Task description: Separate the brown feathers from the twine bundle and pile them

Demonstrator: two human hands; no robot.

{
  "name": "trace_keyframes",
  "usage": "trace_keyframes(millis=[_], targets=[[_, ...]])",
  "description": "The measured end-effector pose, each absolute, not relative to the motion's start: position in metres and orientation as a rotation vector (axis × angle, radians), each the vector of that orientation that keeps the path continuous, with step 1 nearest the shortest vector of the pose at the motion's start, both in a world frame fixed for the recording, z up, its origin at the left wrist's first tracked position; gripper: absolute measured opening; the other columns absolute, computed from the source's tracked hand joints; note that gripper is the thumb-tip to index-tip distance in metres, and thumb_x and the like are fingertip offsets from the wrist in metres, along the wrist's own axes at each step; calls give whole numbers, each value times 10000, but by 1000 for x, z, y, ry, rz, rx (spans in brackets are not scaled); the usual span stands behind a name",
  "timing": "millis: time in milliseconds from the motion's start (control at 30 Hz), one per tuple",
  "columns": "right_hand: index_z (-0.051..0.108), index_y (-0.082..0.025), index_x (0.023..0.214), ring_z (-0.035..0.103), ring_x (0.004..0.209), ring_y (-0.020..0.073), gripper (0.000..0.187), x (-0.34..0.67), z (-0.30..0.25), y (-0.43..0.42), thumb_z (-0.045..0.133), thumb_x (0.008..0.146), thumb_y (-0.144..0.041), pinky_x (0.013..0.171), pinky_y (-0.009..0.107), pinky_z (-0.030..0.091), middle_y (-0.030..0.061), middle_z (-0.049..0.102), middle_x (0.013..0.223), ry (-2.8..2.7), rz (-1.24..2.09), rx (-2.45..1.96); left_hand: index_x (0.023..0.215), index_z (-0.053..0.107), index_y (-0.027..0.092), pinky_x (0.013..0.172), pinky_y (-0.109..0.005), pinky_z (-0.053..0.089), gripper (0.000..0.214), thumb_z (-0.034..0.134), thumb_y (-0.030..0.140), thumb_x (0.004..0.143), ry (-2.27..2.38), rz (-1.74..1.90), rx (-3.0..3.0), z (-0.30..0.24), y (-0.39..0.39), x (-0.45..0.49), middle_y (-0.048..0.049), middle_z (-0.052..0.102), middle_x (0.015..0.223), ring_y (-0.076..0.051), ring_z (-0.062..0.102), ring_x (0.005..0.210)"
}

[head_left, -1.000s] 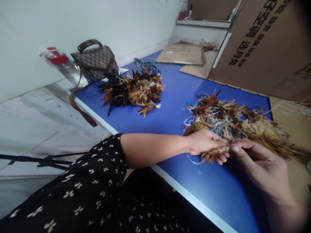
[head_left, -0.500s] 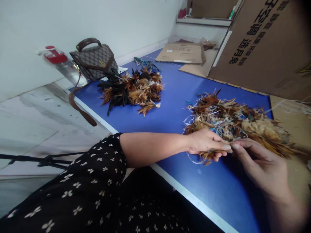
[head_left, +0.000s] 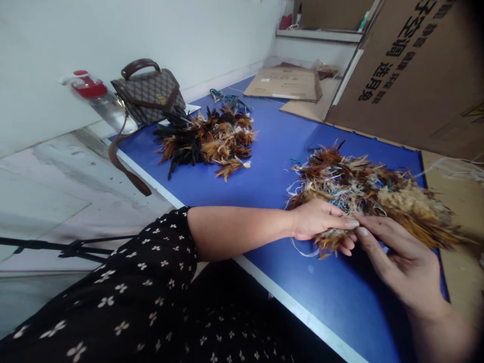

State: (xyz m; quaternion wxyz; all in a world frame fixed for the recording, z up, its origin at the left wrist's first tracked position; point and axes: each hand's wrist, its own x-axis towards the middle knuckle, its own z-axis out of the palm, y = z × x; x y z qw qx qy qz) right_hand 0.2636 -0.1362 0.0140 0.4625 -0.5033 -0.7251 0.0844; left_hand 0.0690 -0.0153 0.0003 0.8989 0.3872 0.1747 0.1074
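Observation:
My left hand (head_left: 319, 222) is closed on a small bunch of brown feathers (head_left: 333, 239) just above the blue table (head_left: 272, 151). Its thumb and fingers pinch the bunch at the top. My right hand (head_left: 401, 257) reaches in from the right, and its fingertips pinch the same bunch beside my left thumb. Behind both hands lies a big heap of brown and tan feathers with loose threads (head_left: 370, 189). A second, darker feather heap (head_left: 207, 138) sits farther left on the table.
A patterned handbag (head_left: 149, 96) with a brown strap and a red-capped bottle (head_left: 94, 98) stand at the table's far left corner. A large printed cardboard box (head_left: 412, 75) leans at the right. Flat cartons (head_left: 285, 83) lie at the back.
The hands have stayed in place. My right fingertips have shifted slightly along the small feather bunch, which now hangs a little lower under my left fingers.

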Motion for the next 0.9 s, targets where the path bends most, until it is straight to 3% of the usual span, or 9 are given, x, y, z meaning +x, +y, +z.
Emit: trace_keyframes(millis=[100,167,233,300,400,533,667,900], targets=[[955,-333,1297,880,1110,246,286,273,13,-138,862,1068,-475,1013,359,730,91,918,1238,-1683,302,-1365,866,796,90,674,-363,711,339,1016,335,945,320,150,838,-3,-12,69,-105,809,800,-188,792,681],[949,-345,1332,889,1145,259,414,282,13,-138,875,1033,-623,1057,361,727,95,923,1279,-1651,455,-1450,869,829,89,677,-383,720,338,1059,336,881,283,67,862,-2,-11,67,-115,820,830,-198,798,695],[939,-348,1372,904,1086,264,522,289,14,-138,878,999,-708,991,347,744,112,929,1260,-1667,678,-1477,868,858,94,650,-397,717,351,1100,340,808,238,-28,877,1,-10,64,-123,823,842,-214,797,686],[960,-346,1312,908,1022,268,515,292,15,-137,897,971,-727,912,328,751,127,935,1194,-1695,850,-1440,893,886,105,581,-384,682,387,1127,374,753,191,-116,899,4,-10,59,-132,828,856,-234,795,679],[998,-345,1107,899,1042,277,416,288,19,-136,946,927,-717,921,323,743,127,933,1088,-1690,878,-1377,929,912,129,552,-348,627,440,1156,412,697,156,-164,918,5,-11,56,-121,819,855,-212,757,668],[955,-323,935,825,870,213,299,278,23,-133,922,995,-614,804,281,691,83,871,926,-1644,821,-1289,912,918,124,543,-253,461,408,1174,296,645,107,-84,853,1,-14,62,-55,726,787,-85,537,615],[880,-282,886,736,771,180,349,273,23,-130,852,1063,-582,733,275,621,57,801,859,-1670,660,-1317,793,847,101,553,-241,319,376,1157,286,689,146,2,852,0,-17,68,-26,653,766,-53,432,617],[853,-269,883,732,767,183,405,267,11,-129,820,1068,-628,733,291,599,50,788,854,-1606,522,-1419,873,732,154,659,-269,381,394,968,447,991,309,195,1082,-8,-25,66,41,595,757,-76,474,666]])
